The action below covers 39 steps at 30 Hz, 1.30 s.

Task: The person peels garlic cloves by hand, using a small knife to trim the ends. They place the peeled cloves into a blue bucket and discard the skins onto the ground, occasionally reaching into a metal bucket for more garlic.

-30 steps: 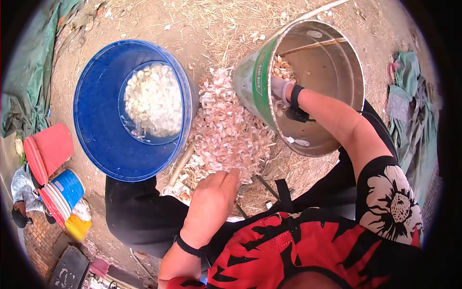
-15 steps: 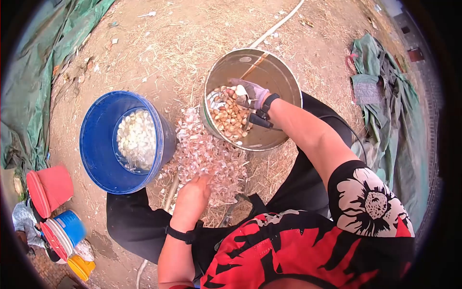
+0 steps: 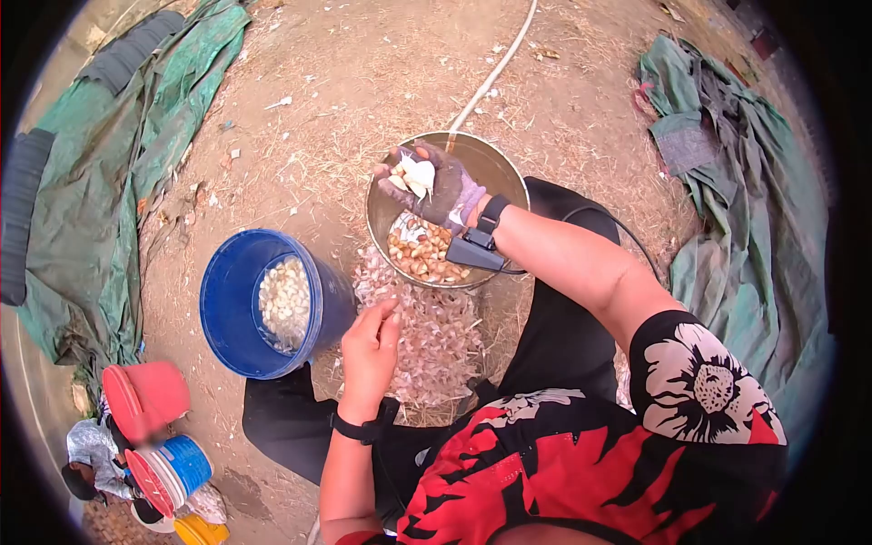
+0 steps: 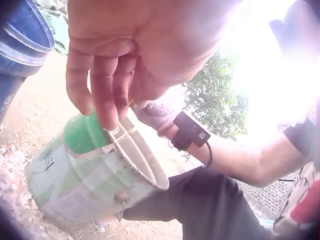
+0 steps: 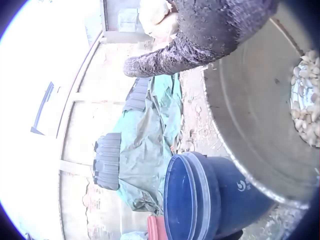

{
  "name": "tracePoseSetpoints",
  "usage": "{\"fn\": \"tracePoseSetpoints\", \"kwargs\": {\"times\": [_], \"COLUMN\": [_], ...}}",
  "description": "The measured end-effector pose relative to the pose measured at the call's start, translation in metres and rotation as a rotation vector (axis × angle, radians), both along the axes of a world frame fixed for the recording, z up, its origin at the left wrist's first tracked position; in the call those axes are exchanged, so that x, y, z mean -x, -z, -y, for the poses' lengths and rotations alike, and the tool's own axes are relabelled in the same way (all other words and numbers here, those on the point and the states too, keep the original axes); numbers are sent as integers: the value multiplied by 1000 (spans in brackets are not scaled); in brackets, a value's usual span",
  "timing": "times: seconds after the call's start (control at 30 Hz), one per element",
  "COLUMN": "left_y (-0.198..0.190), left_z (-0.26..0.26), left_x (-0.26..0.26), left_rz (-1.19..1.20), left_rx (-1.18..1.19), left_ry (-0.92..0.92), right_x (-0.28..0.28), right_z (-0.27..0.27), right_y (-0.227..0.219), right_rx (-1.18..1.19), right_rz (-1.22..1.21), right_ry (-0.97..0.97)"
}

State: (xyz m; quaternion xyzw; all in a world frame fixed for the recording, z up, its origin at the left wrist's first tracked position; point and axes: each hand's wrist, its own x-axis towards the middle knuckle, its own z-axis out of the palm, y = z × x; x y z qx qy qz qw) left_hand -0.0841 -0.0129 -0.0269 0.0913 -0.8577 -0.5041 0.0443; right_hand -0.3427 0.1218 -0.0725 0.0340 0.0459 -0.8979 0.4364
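Over the round metal bucket [image 3: 504, 173], my grey-gloved right hand [image 3: 443, 193] curls round white, papery garlic cloves [image 3: 419, 175], likely light, firm, slippery, best pinched by their sides, my bare left hand [image 3: 371, 341] loosely bent.

1. On my left-wrist feed, I see dark characters [image 4: 48, 159] on the side of the metal pail [image 4: 85, 182], too washed out for me to read.
2. My right-wrist feed shows me a white emblem [image 5: 243, 186] on the blue bucket [image 5: 222, 200].
3. I can read nothing for certain.
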Motion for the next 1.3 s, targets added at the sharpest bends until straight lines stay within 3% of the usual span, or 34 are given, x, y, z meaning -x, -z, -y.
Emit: {"fn": "tracePoseSetpoints", "kwargs": {"times": [0.03,0.1,0.17,0.23,0.27,0.33,0.43,0.57,0.7,0.77,0.9,0.93,0.97,1.03,1.07,1.23,1.3], "left_y": [-14,-37,-61,-73,-76,-69,-53,-21,-14,-19,-44,-47,-51,-57,-58,-61,-63], "left_z": [-4,-15,-27,-41,-47,-56,-66,-61,-52,-46,-42,-36,-29,-24,-23,-15,-19], "left_x": [6,19,27,32,32,29,17,-1,-10,-17,-22,-25,-30,-41,-47,-71,-73], "left_rz": [-3,-112,-171,-217,-158,-58,46,102,137,148,-81,-69,-57,-21,0,149,118], "left_rx": [15,-209,-186,-168,-272,-420,-367,-341,-463,-483,-577,-544,-512,-466,-396,-19,-35], "left_ry": [6,-163,-226,-290,-297,-303,-334,-458,-599,-585,-575,-521,-469,-427,-351,-122,-153], "right_x": [-7,-25,-48,-73,-83,-111,-142,-167,-180,-184,-188,-189,-187,-184,-189,-205,-210], "right_z": [1,-1,-12,-26,-34,-43,-52,-42,-26,-19,-29,-35,-38,-39,-31,-32,-25], "right_y": [-13,-40,-66,-75,-72,-54,-34,-8,17,22,26,14,10,6,3,-9,0], "right_rx": [15,21,29,52,67,47,29,189,227,247,26,63,67,-271,-409,-282,-357], "right_rz": [-3,-21,-36,55,6,-32,-23,46,106,53,-101,125,133,-233,-281,-484,-610], "right_ry": [6,45,28,-77,-136,-114,-133,-175,-219,-210,-209,-298,-300,-414,-443,-476,-495]}}
